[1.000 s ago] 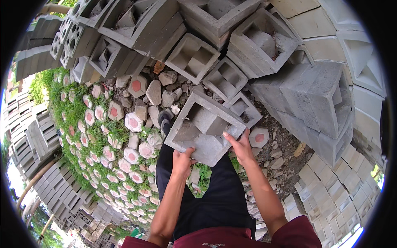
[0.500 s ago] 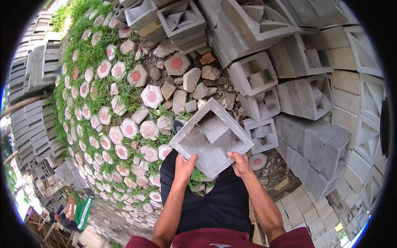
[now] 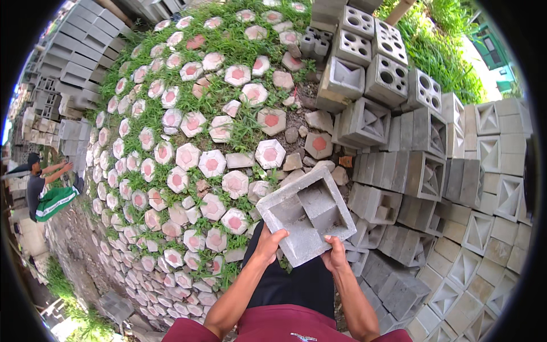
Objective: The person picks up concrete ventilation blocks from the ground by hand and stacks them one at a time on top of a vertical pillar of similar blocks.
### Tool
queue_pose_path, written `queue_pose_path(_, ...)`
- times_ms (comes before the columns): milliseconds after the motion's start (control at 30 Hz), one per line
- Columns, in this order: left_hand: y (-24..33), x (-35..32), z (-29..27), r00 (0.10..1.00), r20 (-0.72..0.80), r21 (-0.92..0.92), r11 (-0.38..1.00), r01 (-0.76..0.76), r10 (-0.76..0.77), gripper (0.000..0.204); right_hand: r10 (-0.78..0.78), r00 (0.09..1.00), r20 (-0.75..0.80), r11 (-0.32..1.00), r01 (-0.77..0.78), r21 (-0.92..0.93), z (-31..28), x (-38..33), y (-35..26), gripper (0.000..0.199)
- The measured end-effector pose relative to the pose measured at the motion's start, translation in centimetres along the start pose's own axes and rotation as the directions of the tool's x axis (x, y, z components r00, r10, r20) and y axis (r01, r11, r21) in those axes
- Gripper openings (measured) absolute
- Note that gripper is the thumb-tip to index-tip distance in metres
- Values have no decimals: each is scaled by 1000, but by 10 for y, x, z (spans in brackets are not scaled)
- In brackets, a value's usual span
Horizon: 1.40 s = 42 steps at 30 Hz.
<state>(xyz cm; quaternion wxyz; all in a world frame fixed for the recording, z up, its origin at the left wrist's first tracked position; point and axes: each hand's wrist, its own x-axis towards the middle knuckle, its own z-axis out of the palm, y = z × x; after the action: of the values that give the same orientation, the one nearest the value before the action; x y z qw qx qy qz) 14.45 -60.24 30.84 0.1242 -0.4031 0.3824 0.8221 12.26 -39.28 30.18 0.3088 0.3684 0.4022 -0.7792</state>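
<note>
Between my two hands is a square grey concrete vent block [image 3: 299, 245], tilted so that its hollow inside with crossing partitions faces up. My left hand [image 3: 269, 246] grips its lower left edge, thumb lying on the rim. On the lower right edge my right hand [image 3: 336, 255] holds on in the same way. The fingers of both hands curl underneath and are mostly hidden by the block. Just beyond it, broken stones [image 3: 293, 162] and a hexagonal paver [image 3: 318, 145] with a red centre lie on the ground.
Stacks of vent blocks [image 3: 370, 205] rise close on my right, with round-holed blocks [image 3: 389, 78] farther off. Hexagonal pavers [image 3: 212, 163] set in grass spread to the left. A person [image 3: 48, 185] with a green cloth is at the far left, near more stacked blocks [image 3: 85, 43].
My view has swung left, bringing the round-holed blocks into sight. The block stays in both hands and has turned and tilted a little. The other person's arms are now stretched out.
</note>
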Motion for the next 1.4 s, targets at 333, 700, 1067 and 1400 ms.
queue_pose_path(333, 124, -94, -56, 963, -206, -275, 934, -230, 177, 60, 64, 986, 155, 932, -3, -364, 187, -42, -12, 27)
queue_pose_path(700, 207, -117, -61, 804, -366, -300, 758, -579, 469, 73, 185, 885, 428, 768, 142, -625, 339, -30, -60, 38)
queue_pose_path(1067, 322, -57, -80, 573, -633, -256, 558, -790, 521, 69, 461, 647, 607, 627, 246, -739, 517, 45, -78, 60)
queue_pose_path(1400, 395, -70, -88, 483, -789, -326, 409, -852, 379, 64, 613, 536, 581, 463, 351, -814, 626, 52, -66, 38)
